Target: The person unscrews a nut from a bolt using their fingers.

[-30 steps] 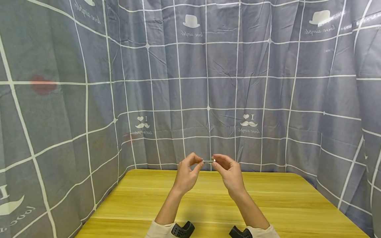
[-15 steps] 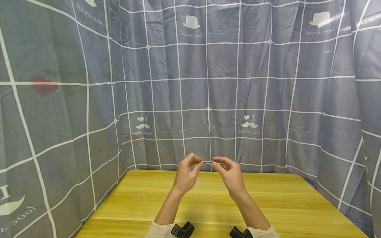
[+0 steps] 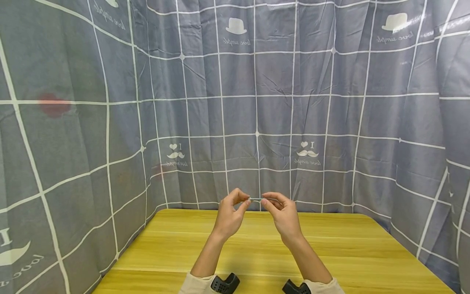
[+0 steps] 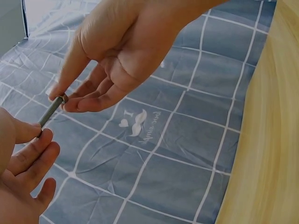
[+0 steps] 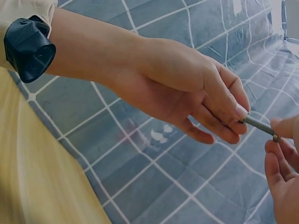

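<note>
A thin grey threaded bolt (image 3: pixel 257 199) is held level between both hands, above the far edge of the table in the head view. With thumb and fingers, my left hand (image 3: pixel 229 214) pinches its plain end; the fingertips cover that tip. My right hand (image 3: pixel 284 214) pinches the other end. The left wrist view shows the thread of the bolt (image 4: pixel 50 112) and a small hex piece (image 4: pixel 63 98) at the right fingertips; whether it is a head or a nut I cannot tell. That hex piece (image 5: pixel 276 138) also shows in the right wrist view.
Beneath both hands lies a yellow wood-grain table (image 3: pixel 176 245). Grey-blue checked curtains (image 3: pixel 279 114) hang behind it and at both sides. Each wrist carries a black camera mount (image 3: pixel 225 283) beside a beige sleeve (image 3: pixel 196 283).
A bright end piece showed at the right fingertips a second ago; the right fingers now cover it. The right thumb and fingers have shifted slightly on the bolt. My left hand stays in place.
</note>
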A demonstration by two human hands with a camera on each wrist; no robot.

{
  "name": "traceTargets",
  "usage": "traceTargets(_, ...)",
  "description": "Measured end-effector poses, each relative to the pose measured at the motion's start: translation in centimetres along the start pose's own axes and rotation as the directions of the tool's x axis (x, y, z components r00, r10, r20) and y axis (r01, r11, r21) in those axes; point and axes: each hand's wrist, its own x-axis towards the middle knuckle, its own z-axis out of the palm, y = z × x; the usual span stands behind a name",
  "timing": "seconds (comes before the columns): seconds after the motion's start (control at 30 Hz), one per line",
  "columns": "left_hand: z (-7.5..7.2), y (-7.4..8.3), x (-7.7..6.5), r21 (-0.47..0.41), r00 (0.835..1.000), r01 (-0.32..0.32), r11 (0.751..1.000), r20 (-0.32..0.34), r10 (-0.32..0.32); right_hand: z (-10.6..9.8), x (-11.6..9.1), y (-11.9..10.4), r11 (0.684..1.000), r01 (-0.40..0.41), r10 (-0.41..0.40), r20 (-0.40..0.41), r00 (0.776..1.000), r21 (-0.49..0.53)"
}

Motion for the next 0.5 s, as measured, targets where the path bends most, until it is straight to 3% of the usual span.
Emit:
traceTargets(0.23,-0.01,0.15,0.04,-0.014,1.000,-0.002,1.000,0.010,0.003,-0.10,-0.06,0.03,0.998,-0.018,0.018,-0.016,1.000,-0.053)
traceTargets(0.5,-0.06,0.26,-0.03,-0.008,1.000,0.015,1.000,0.011,-0.015,-0.25,0.02,0.03,0.997,-0.026,0.028,0.021,0.999,-0.072)
